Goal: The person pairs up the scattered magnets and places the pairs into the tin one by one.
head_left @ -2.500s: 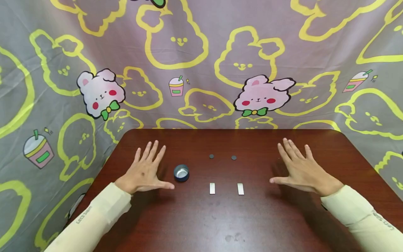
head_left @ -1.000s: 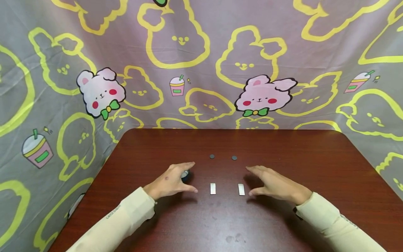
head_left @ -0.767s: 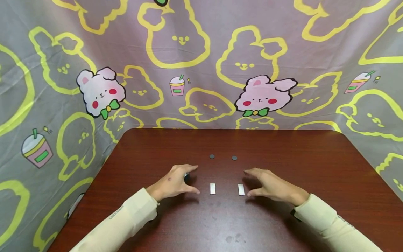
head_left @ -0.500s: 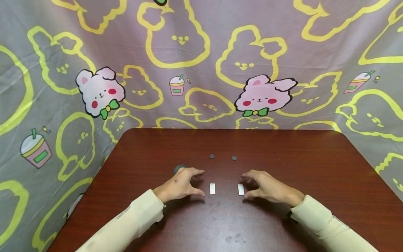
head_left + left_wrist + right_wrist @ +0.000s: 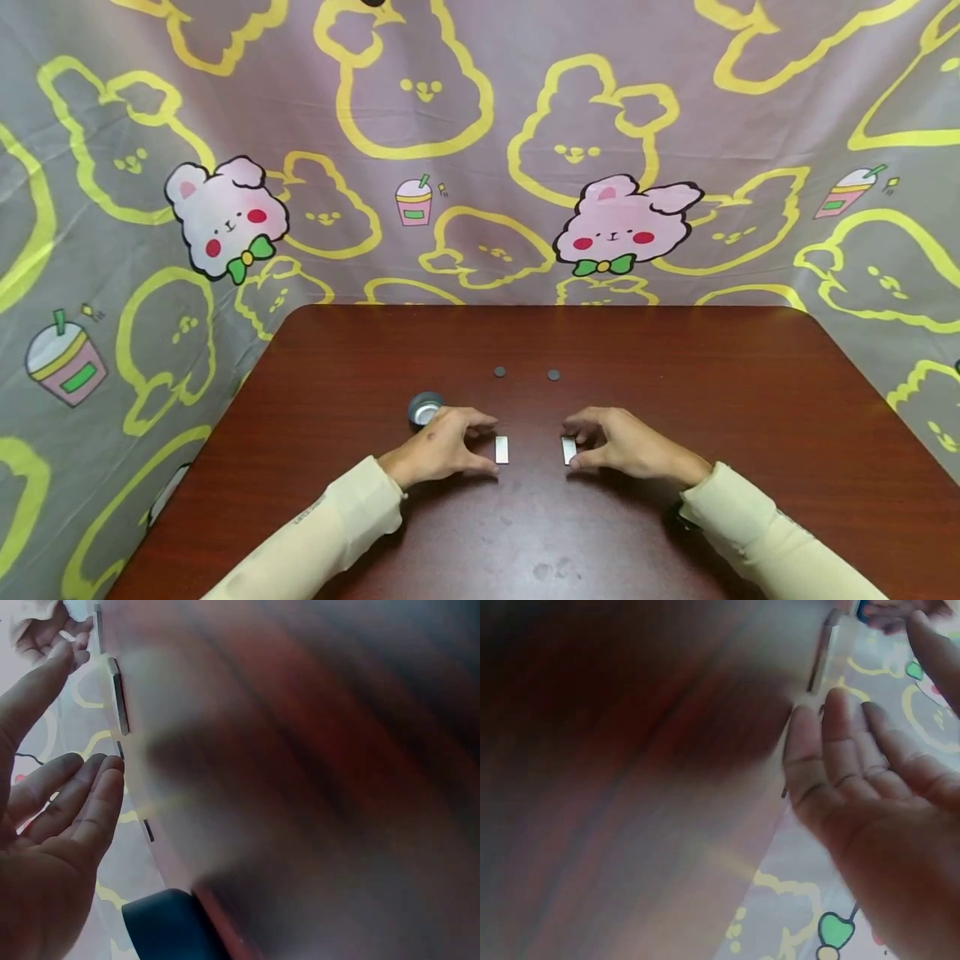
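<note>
Two small white rectangular pieces lie on the table, a left one (image 5: 502, 450) and a right one (image 5: 569, 450). My left hand (image 5: 444, 446) is just left of the left piece, thumb and fingers spread apart with nothing between them. The right hand (image 5: 628, 446) has its thumb and bent fingers on either side of the right piece, partly covering it; no grip on it shows. In the left wrist view, a white piece (image 5: 118, 697) lies beyond the gap between thumb and fingers. In the right wrist view, a piece (image 5: 825, 654) appears past the fingertips.
A small dark-blue round bowl (image 5: 426, 407) with a silvery inside stands behind my left hand, which hides part of it. Two dark discs, one left (image 5: 500, 372) and one right (image 5: 553, 375), lie farther back. A patterned curtain (image 5: 480, 192) hangs around the brown table (image 5: 540, 533).
Both hands have come inward from the table's sides to the white pieces, their fingers drawing closer to the thumbs. The pieces, discs and bowl stay put on the table.
</note>
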Demonstrator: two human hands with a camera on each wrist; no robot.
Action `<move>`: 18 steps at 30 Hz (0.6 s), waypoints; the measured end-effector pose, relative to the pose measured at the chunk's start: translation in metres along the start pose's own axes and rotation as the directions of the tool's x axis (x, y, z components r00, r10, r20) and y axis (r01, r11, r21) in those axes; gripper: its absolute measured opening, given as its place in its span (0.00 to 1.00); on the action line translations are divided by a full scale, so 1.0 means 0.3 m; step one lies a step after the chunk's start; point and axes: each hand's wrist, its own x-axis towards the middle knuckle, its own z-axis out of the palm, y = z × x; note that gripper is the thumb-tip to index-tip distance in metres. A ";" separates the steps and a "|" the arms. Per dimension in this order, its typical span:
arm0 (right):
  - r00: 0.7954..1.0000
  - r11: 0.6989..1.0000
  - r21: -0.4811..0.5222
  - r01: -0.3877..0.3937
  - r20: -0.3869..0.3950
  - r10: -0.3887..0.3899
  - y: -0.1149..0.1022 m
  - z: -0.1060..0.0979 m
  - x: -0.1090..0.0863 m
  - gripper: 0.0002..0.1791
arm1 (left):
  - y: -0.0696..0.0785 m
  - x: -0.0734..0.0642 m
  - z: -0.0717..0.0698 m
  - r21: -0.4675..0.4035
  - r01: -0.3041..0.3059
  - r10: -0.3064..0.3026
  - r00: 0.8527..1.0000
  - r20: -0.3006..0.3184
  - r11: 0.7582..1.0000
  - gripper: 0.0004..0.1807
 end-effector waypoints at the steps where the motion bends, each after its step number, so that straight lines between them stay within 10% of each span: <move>1: 1.000 1.000 0.010 -0.006 -0.005 0.006 0.002 0.001 0.002 0.26 | -0.003 0.002 0.002 -0.005 -0.001 0.001 1.000 -0.001 1.000 0.32; 18: 0.987 0.978 -0.168 0.126 -0.075 -0.140 0.058 0.056 0.025 0.18 | -0.032 0.038 0.060 0.020 0.006 -0.005 0.999 -0.047 1.000 0.20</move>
